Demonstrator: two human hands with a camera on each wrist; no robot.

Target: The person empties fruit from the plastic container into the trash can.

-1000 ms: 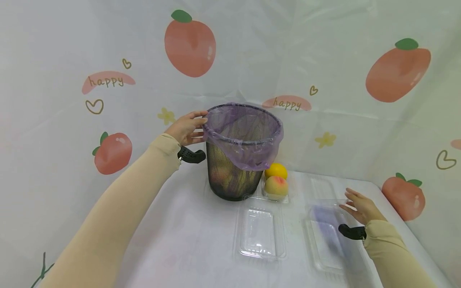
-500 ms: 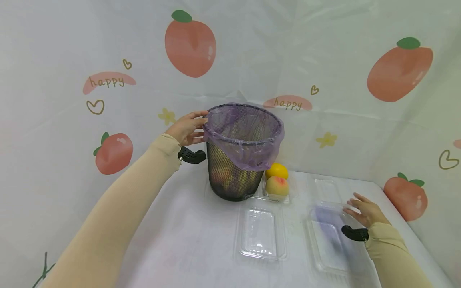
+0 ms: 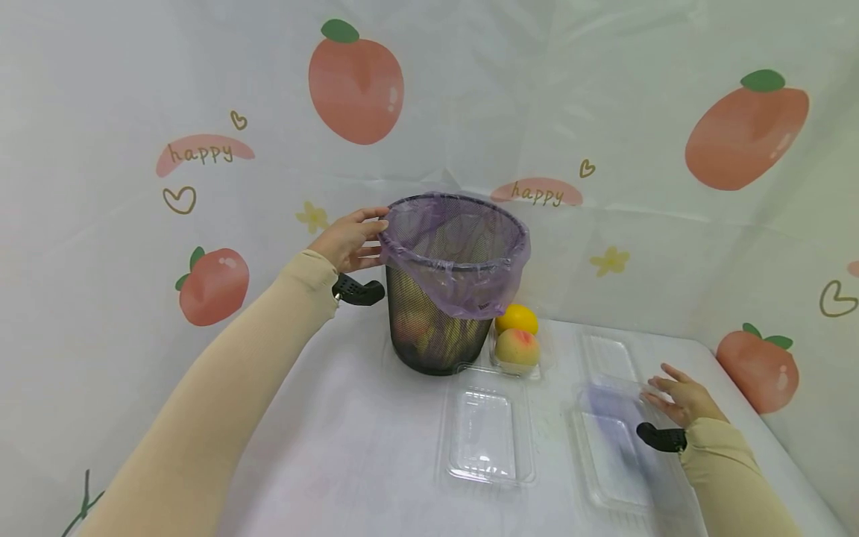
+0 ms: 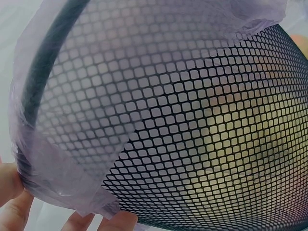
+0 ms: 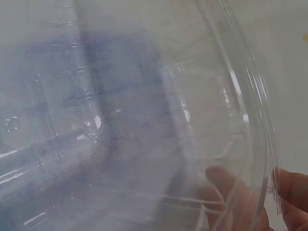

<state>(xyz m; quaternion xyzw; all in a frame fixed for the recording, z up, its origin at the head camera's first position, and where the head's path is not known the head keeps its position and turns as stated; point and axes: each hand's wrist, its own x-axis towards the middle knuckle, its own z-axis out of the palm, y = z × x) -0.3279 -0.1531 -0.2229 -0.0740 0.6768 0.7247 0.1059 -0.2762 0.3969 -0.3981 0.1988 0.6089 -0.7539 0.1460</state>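
A black mesh trash can (image 3: 439, 324) with a purple bag (image 3: 463, 287) folded over its rim stands near the back wall. My left hand (image 3: 349, 239) grips it at the left of the rim; in the left wrist view fingertips (image 4: 120, 221) press the bag and mesh outside. On the right, my right hand (image 3: 686, 397) pinches the edge of a clear plastic container (image 5: 231, 115) between thumb and fingers, some fingers showing through the plastic. A lavender tint shows across it. Yellow and reddish forms show blurred through the can's mesh.
An orange (image 3: 517, 319) and a peach (image 3: 517, 347) sit in a clear box beside the can. Another clear clamshell container (image 3: 486, 432) lies on the white table (image 3: 349, 455), front middle. A patterned sheet (image 3: 443, 97) hangs behind.
My right hand has moved slightly down and to the right, and the clear container's far edge has lowered with it. My left hand keeps its place on the can's rim.
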